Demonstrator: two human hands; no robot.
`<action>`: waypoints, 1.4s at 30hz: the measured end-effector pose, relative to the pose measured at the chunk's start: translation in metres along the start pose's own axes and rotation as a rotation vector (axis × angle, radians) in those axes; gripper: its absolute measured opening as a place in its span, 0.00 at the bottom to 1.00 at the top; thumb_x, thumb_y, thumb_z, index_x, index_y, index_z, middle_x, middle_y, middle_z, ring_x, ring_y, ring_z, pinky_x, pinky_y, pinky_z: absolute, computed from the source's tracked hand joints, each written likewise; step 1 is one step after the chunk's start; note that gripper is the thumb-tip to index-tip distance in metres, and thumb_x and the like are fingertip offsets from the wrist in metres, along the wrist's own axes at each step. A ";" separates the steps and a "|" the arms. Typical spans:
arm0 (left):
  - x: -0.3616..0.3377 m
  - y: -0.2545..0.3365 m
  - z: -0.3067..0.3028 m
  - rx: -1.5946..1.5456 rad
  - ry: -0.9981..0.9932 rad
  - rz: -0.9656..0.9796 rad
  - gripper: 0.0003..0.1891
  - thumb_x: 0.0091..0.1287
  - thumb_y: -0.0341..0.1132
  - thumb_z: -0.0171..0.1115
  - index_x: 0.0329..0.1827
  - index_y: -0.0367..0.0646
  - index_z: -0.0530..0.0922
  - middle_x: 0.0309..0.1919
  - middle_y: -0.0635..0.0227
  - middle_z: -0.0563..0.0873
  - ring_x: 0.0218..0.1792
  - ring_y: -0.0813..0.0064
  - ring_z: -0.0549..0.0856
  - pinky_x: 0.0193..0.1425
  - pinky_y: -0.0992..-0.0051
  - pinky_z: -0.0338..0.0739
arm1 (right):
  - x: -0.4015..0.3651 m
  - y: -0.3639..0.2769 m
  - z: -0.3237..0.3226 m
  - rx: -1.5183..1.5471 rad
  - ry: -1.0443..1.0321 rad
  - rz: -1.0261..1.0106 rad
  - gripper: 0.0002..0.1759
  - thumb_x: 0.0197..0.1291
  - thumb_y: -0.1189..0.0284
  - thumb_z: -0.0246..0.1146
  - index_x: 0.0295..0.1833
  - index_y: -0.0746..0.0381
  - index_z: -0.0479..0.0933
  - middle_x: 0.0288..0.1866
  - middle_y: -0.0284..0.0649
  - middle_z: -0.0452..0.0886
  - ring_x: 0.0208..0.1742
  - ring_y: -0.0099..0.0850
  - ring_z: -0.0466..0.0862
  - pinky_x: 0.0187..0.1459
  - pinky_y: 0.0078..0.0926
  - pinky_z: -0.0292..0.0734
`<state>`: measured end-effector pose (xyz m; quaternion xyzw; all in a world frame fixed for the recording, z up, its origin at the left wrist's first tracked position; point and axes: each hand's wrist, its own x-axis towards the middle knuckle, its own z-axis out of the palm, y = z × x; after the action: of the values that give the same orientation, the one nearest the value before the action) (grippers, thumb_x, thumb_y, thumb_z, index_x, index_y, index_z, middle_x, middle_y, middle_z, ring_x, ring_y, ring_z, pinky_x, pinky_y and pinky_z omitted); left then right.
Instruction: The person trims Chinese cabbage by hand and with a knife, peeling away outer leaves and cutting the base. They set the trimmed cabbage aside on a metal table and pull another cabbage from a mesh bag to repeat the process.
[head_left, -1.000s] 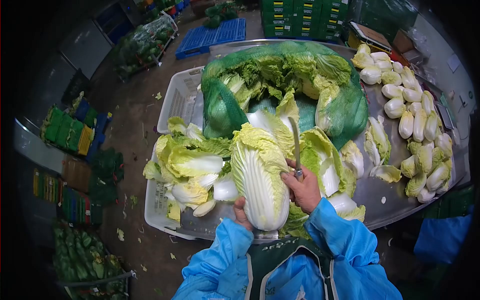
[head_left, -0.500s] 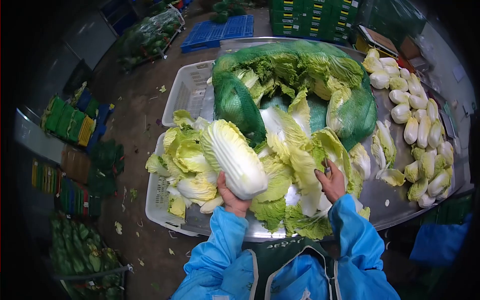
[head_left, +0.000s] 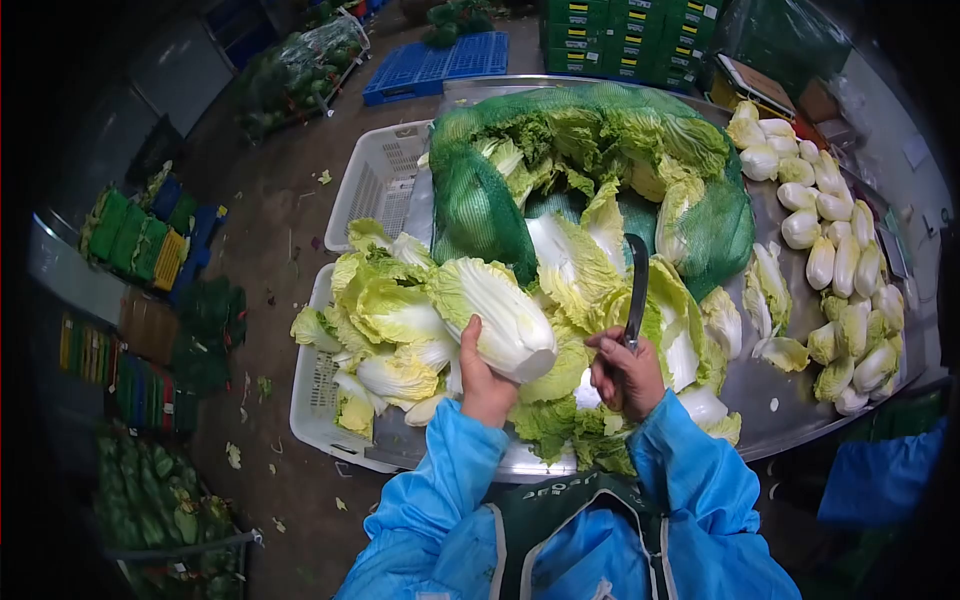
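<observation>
A pale napa cabbage point(head_left: 497, 312) rests in my left hand point(head_left: 485, 385), its white base pointing right and toward me. My left thumb lies along its side, while the fingers beneath are mostly hidden. A curved dark knife point(head_left: 637, 290) stands blade up in my right hand point(head_left: 628, 378), just right of the cabbage base. Loose leaves point(head_left: 570, 255) cover the metal table point(head_left: 745, 405) under and around both hands. Behind them, a green mesh sack point(head_left: 480, 215) lies open with more cabbages inside.
At left, a white crate point(head_left: 312, 400) overflows with leaves, and another white crate point(head_left: 375, 175) stands behind it. Peeled cabbages point(head_left: 845, 265) are piled along the table's right side. Green crates point(head_left: 630, 40) and a blue pallet point(head_left: 435, 68) are beyond the table.
The cabbage has moved right and slightly lower with my left hand. My right hand has shifted left and turned, and the knife blade now shows upright. Leaves near the right hand have dropped lower.
</observation>
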<state>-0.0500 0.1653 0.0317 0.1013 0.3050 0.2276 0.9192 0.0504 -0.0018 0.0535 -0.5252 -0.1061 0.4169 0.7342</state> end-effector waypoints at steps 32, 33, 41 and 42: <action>0.003 -0.061 -0.039 0.882 -0.559 0.376 0.50 0.40 0.31 0.74 0.68 0.37 0.54 0.57 0.56 0.71 0.56 0.62 0.75 0.60 0.63 0.71 | -0.024 0.037 -0.060 -0.072 0.043 0.167 0.23 0.52 0.54 0.68 0.37 0.59 0.68 0.21 0.33 0.71 0.14 0.22 0.72 0.15 0.19 0.69; 0.006 -0.070 -0.039 0.828 -0.549 0.318 0.49 0.40 0.32 0.74 0.67 0.37 0.55 0.56 0.55 0.72 0.57 0.61 0.75 0.60 0.63 0.72 | -0.029 0.038 -0.067 -0.118 0.086 0.219 0.22 0.53 0.55 0.67 0.39 0.60 0.68 0.20 0.32 0.70 0.14 0.20 0.71 0.15 0.18 0.68; 0.030 -0.178 0.014 0.308 -0.387 -0.319 0.34 0.54 0.41 0.60 0.64 0.34 0.63 0.55 0.54 0.76 0.56 0.57 0.76 0.61 0.58 0.71 | -0.096 0.013 -0.154 0.293 0.122 0.013 0.34 0.62 0.57 0.61 0.66 0.66 0.62 0.22 0.34 0.74 0.14 0.17 0.69 0.14 0.14 0.63; 0.036 -0.198 0.028 0.339 -0.396 -0.332 0.33 0.54 0.40 0.59 0.63 0.34 0.64 0.55 0.54 0.76 0.55 0.57 0.77 0.60 0.59 0.72 | -0.104 0.007 -0.170 0.296 0.119 0.000 0.34 0.62 0.57 0.60 0.66 0.67 0.62 0.27 0.38 0.78 0.14 0.17 0.68 0.14 0.14 0.62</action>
<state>0.0635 0.0079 -0.0287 0.2444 0.1661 -0.0042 0.9553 0.0821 -0.1930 0.0042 -0.4350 -0.0001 0.3961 0.8086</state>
